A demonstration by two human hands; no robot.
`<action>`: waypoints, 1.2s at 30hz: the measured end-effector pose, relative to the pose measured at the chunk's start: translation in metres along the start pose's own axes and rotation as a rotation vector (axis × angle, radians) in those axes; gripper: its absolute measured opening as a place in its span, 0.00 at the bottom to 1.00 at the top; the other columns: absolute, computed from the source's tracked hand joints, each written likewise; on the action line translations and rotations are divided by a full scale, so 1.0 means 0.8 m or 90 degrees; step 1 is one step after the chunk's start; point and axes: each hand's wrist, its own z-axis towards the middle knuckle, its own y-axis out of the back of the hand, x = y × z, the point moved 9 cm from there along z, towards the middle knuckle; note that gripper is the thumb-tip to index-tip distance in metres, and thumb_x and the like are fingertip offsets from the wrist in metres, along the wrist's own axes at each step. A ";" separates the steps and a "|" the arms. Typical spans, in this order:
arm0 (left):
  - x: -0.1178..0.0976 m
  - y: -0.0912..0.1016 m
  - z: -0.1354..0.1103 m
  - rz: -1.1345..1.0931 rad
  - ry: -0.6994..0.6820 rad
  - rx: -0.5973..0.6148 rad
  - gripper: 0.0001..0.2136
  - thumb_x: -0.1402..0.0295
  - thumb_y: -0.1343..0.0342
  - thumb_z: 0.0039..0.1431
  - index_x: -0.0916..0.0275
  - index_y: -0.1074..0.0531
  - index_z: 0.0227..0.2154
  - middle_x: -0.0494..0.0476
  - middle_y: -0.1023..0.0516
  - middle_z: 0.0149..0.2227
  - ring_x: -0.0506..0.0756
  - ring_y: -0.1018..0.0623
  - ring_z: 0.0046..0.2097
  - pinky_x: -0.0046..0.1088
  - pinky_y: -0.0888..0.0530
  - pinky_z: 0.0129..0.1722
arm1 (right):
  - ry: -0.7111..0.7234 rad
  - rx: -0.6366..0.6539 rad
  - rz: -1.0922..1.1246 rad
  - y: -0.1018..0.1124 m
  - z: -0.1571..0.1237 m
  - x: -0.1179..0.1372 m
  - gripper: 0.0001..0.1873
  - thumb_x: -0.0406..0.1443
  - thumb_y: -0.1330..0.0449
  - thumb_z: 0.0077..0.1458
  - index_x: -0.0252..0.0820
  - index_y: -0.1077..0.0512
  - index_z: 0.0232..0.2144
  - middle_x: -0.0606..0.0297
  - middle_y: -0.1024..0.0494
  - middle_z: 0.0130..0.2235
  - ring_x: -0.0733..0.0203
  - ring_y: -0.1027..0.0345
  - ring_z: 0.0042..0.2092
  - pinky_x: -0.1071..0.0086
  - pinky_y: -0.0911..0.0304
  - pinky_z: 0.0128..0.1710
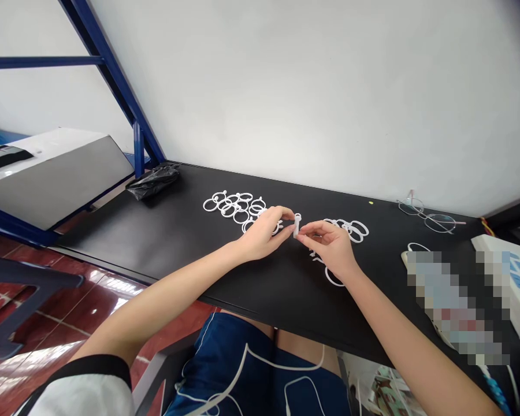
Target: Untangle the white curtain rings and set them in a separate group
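Between my two hands is a small white plastic piece with a little ring at its top, held upright above the black table. My left hand pinches it from the left with thumb and fingers. From the right, my right hand grips its lower part with the fingertips. Several white plastic rings lie in a cluster beyond and left of my left hand, which partly hides them. A smaller group of white rings lies behind my right hand. One more white ring is partly covered by my right wrist.
Eyeglasses lie at the table's back right. Nearer are a pixelated, phone-like object with a cable and a white power strip. A crumpled black plastic bag sits at the far left, beside a blue metal frame.
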 end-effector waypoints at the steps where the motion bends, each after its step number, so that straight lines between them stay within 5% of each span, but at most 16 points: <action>1: 0.000 0.000 0.001 -0.007 0.005 0.003 0.07 0.67 0.50 0.67 0.62 0.35 0.45 0.60 0.25 0.44 0.55 0.25 0.48 0.36 0.27 0.49 | -0.001 0.003 -0.001 -0.001 0.000 0.000 0.13 0.44 0.28 0.45 0.42 0.22 0.30 0.62 0.20 0.31 0.59 0.28 0.31 0.65 0.30 0.30; 15: -0.001 -0.017 0.001 -0.162 0.023 0.081 0.07 0.63 0.49 0.66 0.62 0.33 0.38 0.55 0.24 0.36 0.51 0.24 0.37 0.30 0.26 0.41 | 0.002 0.025 -0.008 -0.006 -0.001 0.005 0.13 0.45 0.29 0.45 0.43 0.21 0.31 0.61 0.19 0.31 0.57 0.26 0.33 0.65 0.29 0.28; 23: 0.006 -0.015 0.001 -0.090 0.043 0.082 0.06 0.65 0.49 0.65 0.62 0.32 0.37 0.52 0.28 0.32 0.48 0.29 0.30 0.25 0.31 0.29 | -0.018 0.007 -0.006 0.000 0.001 -0.001 0.15 0.46 0.31 0.47 0.44 0.21 0.34 0.60 0.18 0.33 0.54 0.24 0.34 0.65 0.28 0.26; 36: -0.003 -0.018 0.002 -0.066 0.016 0.116 0.06 0.66 0.53 0.67 0.62 0.34 0.37 0.54 0.29 0.35 0.50 0.28 0.33 0.27 0.30 0.32 | -0.036 -0.074 0.014 0.014 0.001 -0.001 0.19 0.47 0.30 0.46 0.43 0.26 0.37 0.62 0.19 0.31 0.59 0.26 0.31 0.68 0.29 0.25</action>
